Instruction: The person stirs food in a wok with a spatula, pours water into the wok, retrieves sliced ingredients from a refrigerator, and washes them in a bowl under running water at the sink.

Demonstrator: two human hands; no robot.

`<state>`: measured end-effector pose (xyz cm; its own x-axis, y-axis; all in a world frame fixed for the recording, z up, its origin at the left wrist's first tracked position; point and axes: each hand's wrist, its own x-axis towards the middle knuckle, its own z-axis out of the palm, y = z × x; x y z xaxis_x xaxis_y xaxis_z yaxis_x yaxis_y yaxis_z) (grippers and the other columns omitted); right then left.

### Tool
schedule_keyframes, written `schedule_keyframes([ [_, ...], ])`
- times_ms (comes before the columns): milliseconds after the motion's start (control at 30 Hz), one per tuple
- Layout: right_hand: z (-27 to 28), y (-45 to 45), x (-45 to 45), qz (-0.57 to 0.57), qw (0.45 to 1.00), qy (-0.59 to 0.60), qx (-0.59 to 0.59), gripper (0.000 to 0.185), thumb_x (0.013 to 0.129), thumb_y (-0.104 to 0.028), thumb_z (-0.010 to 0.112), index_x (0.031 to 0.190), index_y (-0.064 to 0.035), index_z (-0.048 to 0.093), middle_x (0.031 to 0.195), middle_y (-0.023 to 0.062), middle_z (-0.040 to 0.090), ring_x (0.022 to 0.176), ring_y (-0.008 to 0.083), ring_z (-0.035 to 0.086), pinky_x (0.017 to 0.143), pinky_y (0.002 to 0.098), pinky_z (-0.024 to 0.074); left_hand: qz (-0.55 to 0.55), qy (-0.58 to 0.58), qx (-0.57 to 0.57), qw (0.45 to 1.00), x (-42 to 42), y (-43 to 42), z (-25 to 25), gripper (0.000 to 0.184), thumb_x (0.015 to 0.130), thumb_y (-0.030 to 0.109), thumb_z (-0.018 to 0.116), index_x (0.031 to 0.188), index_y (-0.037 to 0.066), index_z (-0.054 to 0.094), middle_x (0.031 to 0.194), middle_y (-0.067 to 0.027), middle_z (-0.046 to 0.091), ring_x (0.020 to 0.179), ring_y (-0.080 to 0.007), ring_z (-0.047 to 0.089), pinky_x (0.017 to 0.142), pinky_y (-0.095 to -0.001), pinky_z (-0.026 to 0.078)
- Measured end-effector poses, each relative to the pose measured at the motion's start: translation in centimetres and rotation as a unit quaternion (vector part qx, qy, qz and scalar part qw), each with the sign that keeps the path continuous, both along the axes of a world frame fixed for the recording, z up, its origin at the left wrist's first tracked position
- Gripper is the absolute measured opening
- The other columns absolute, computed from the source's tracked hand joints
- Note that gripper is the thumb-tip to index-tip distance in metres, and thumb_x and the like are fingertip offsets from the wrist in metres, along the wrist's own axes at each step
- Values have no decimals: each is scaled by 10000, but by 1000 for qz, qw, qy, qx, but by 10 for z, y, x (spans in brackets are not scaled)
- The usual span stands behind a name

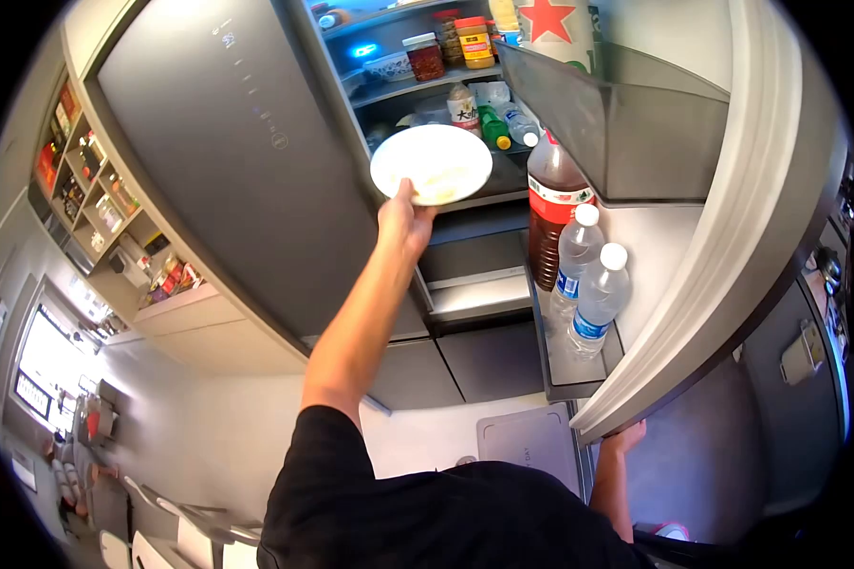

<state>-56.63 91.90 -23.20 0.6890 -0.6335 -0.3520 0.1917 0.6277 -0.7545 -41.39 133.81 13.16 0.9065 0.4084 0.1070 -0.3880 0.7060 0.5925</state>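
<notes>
My left hand (406, 224) grips the near rim of a white plate (432, 152), thumb on top. Some pale food lies on the plate, too overexposed to name. I hold it out at the opening of the fridge, in front of the middle shelf (417, 87). On the right, my right hand (624, 436) is at the lower edge of the open fridge door (731, 275), its fingers partly hidden behind it. In the door rack stand a large cola bottle (552, 228) and two clear water bottles (598, 302).
Jars (424, 59) and a yellow-labelled jar (474, 44) stand on the upper shelf. Below lie a green bottle (493, 129) and a clear bottle (520, 125). The other fridge door (228, 142) is closed. A grey mat (531, 441) lies on the floor.
</notes>
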Motion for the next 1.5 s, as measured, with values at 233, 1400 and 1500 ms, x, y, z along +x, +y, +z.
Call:
schedule_keyframes([
  [233,-4,-1,-10,81,996,-14,-31,338,991,-232,519,1195,28,593,1114,141,652,916,273,665,781,400,552,-12,11,-18,1000,-117,-6,-88,412,1043,151,493,1400,-32,401,1425,-168,509,1295,-301,529,1078,-466,482],
  [1400,187,328,149,527,363,-290,-711,557,893,-467,672,567,-43,515,583,163,530,557,353,549,551,441,427,16,226,28,974,-408,149,-254,562,972,207,638,1438,22,386,1411,-147,527,1284,-292,531,1102,-475,422],
  [1500,178,331,151,503,341,-368,-704,579,917,-543,603,622,-47,554,611,173,559,635,400,572,661,478,461,6,238,46,970,-404,140,-249,594,955,211,665,1445,24,386,1396,-147,535,1277,-296,533,1094,-475,432],
])
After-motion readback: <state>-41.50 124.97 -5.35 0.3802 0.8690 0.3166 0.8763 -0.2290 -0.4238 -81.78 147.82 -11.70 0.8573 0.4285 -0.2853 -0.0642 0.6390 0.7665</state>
